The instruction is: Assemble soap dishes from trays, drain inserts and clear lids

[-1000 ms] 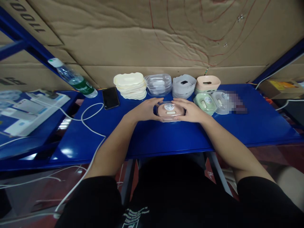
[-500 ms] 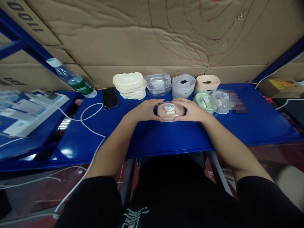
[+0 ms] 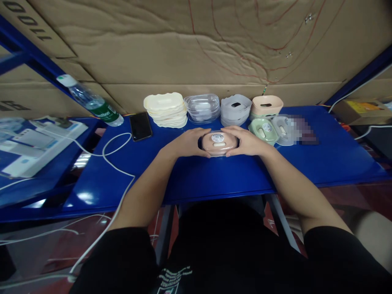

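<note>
Left hand [image 3: 191, 143] and right hand [image 3: 247, 142], clamped on a pink box [image 3: 221, 148] (sticker [image 3: 217, 137] upward); apparent step, steadying it; next move likely calls for even pressure.

The long blue table [image 3: 220, 179] bore, along its back, stacks of cream wavy-rimmed plastic trays [image 3: 167, 112], clear plastic shells [image 3: 202, 109] and grey plastic boxes [image 3: 235, 118]. Left of them lay a rectangular black phone [image 3: 141, 126]; right, a rounded pale-green plastic box [image 3: 263, 133].

The black shirt [image 3: 239, 245] has short sleeves [image 3: 127, 245] and small white lettering [image 3: 173, 279]. The left hand [image 3: 190, 143] and right hand [image 3: 246, 142] are bare.
</note>
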Demonstrator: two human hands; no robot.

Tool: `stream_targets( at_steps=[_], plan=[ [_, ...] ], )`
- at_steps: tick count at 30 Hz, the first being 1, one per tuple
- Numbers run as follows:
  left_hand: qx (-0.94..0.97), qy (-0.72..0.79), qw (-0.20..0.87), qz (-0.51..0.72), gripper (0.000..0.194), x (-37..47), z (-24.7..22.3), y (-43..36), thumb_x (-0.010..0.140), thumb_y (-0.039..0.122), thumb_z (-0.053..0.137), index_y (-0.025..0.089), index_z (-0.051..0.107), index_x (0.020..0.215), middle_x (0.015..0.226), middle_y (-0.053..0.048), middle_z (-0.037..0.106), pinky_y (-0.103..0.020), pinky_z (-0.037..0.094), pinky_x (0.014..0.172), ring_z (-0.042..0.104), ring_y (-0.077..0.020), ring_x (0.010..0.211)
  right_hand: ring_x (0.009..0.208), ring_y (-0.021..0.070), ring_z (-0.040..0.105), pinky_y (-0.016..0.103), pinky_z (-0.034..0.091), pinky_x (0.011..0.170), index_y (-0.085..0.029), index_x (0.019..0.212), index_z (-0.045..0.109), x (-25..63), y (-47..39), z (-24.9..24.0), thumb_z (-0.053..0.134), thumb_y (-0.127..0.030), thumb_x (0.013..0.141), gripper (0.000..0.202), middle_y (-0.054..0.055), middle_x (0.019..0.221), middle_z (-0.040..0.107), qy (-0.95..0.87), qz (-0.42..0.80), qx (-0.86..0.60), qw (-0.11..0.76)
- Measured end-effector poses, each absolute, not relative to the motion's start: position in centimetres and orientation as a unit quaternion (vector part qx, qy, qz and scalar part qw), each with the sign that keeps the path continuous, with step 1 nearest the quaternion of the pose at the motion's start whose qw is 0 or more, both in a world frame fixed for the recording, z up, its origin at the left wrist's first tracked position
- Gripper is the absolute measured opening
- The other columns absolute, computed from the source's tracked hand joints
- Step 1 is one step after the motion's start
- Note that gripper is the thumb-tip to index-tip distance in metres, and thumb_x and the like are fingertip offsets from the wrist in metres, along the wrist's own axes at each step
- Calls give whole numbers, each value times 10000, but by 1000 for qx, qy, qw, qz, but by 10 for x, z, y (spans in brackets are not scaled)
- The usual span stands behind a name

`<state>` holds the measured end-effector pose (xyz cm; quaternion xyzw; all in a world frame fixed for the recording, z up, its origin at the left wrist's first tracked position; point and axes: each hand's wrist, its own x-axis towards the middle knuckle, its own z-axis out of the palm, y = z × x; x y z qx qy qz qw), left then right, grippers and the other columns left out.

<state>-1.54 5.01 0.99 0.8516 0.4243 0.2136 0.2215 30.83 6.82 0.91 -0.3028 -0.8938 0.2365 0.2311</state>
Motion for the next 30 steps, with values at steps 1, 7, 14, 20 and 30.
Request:
stream_targets(
  at_steps=[1, 7, 14, 20, 30],
  plan=[
    [851, 425, 222, 213, 1139, -15, 10, 50, 573, 693, 1024, 268, 663, 1567, 1586, -170, 678, -623, 462, 1268, 621, -459, 1482, 1521, 450, 585, 686, 447, 1296, -309, 1657, 581, 309, 69, 8, 963, -740, 710, 1109, 165, 1652, 594, -894, 241, -301, 230],
    [854, 416, 225, 218, 1112, -15, 12, 49, 571, 695, 1027, 282, 681, 1544, 1542, -161, 706, -611, 471, 1249, 639, -447, 1448, 1536, 458, 561, 719, 416, 1303, -360, 1678, 549, 311, 71, 7, 966, -737, 708, 1121, 145, 1638, 587, -888, 263, -304, 221],
    [854, 421, 218, 214, 1136, -13, 12, 47, 583, 731, 1009, 268, 669, 1562, 1525, -170, 711, -600, 480, 1243, 651, -451, 1425, 1547, 457, 553, 717, 409, 1308, -343, 1675, 556, 312, 73, 7, 974, -730, 701, 1128, 144, 1644, 602, -887, 268, -305, 219],
    [848, 418, 230, 231, 1111, -12, 14, 46, 571, 713, 1019, 283, 684, 1540, 1528, -158, 710, -598, 482, 1246, 656, -441, 1422, 1537, 450, 565, 715, 440, 1295, -368, 1697, 522, 315, 73, 7, 973, -694, 729, 1116, 119, 1655, 600, -894, 253, -300, 216],
    [847, 416, 240, 226, 1106, -9, 17, 44, 588, 682, 1027, 262, 682, 1551, 1547, -160, 700, -613, 475, 1264, 632, -448, 1460, 1519, 459, 578, 702, 456, 1284, -325, 1683, 549, 316, 70, 11, 974, -702, 721, 1117, 141, 1631, 617, -896, 242, -311, 205]
  ],
)
